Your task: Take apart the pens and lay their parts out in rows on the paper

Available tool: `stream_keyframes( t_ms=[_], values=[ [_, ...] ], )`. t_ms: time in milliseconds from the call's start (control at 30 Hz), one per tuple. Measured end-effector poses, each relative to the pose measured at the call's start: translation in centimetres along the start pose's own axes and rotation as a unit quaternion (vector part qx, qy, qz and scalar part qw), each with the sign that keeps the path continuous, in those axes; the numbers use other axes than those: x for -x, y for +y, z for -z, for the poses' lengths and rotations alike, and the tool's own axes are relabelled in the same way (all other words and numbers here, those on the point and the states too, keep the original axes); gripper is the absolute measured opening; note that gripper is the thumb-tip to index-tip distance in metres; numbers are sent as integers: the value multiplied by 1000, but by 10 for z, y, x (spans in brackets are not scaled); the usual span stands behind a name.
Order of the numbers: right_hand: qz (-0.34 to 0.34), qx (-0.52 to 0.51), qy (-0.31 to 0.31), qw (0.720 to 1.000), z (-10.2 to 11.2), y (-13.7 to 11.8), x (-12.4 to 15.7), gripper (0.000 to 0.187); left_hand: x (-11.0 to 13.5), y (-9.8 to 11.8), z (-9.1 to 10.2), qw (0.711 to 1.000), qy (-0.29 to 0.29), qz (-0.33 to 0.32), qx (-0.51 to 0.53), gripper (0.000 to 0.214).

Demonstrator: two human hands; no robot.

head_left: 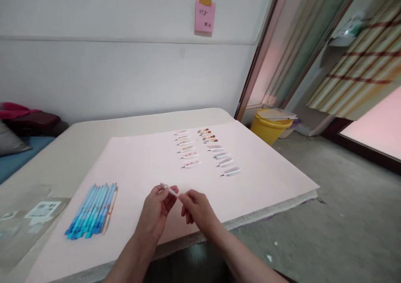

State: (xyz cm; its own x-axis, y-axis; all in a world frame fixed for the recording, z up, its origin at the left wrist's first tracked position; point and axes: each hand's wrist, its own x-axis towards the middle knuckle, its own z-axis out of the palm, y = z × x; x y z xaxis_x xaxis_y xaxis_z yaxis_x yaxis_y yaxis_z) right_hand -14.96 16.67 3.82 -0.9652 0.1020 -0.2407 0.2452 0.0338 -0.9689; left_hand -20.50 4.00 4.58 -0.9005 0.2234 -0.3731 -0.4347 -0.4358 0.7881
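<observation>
Between the fingers of my left hand is a short white pen piece, held at a slant. My right hand pinches its lower right end with thumb and forefinger, the other fingers curled in. Beyond my hands, two columns of short pen parts with dark tips lie on the pink sheet: white patterned ones on the left, brown-ended ones and greyish ones on the right. To the left lies a bundle of blue pens, with a pale brownish pen at its right side.
A pink sheet covers much of the table. Clear plastic packaging with a label lies at the left. On the floor to the right stands a yellow bucket. A pink note is taped to the wall.
</observation>
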Motion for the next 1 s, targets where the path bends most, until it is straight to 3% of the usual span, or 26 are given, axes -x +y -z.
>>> stream_keyframes(
  t_ms=[67, 100, 267, 300, 400, 467, 533, 633, 700, 767, 867, 900, 1000],
  values=[
    [-72, -106, -67, 989, 1, 1, -3, 40, 0, 0, 1, 1000, -9, -3, -2, 9],
    [-76, -127, -71, 986, 2, 1, -4, 38, 0, 0, 1, 1000, -9, -3, -3, 9],
    [53, -38, 79, 995, 5, 4, -9, 19, 2, -2, -1, 1000, -18, 4, -5, 12],
    [47, -45, 76, 995, 6, 4, -9, 20, 3, -2, -2, 1000, -25, 2, -3, 13],
    [-25, -96, -16, 995, 7, 4, -8, 31, 4, -2, -2, 999, -34, -9, -1, 13],
    [-16, -39, -29, 999, 6, 4, -5, 34, 5, -2, -3, 1000, -26, -11, -3, 13],
    [74, 105, 37, 991, 5, 4, -2, 29, 4, -3, -2, 1000, -13, -10, 0, 13],
    [203, 263, 124, 935, 3, 3, 3, 21, 2, -4, -1, 1000, 1, -11, 11, 13],
    [163, 229, 107, 954, 3, 3, 3, 23, 1, -4, -1, 1000, 7, -14, 12, 13],
    [59, 101, 28, 993, 4, 3, 1, 33, 1, -3, 0, 1000, 12, -18, 9, 14],
    [-40, -45, -70, 996, 6, 4, -3, 37, 0, -2, 0, 1000, 16, -13, 5, 18],
    [-31, -45, -61, 997, 7, 5, -5, 32, 0, -2, 0, 1000, 16, -10, 9, 17],
    [74, 20, 58, 995, 7, 6, -6, 16, 1, -2, 0, 1000, 8, 0, 24, 13]
  ],
)
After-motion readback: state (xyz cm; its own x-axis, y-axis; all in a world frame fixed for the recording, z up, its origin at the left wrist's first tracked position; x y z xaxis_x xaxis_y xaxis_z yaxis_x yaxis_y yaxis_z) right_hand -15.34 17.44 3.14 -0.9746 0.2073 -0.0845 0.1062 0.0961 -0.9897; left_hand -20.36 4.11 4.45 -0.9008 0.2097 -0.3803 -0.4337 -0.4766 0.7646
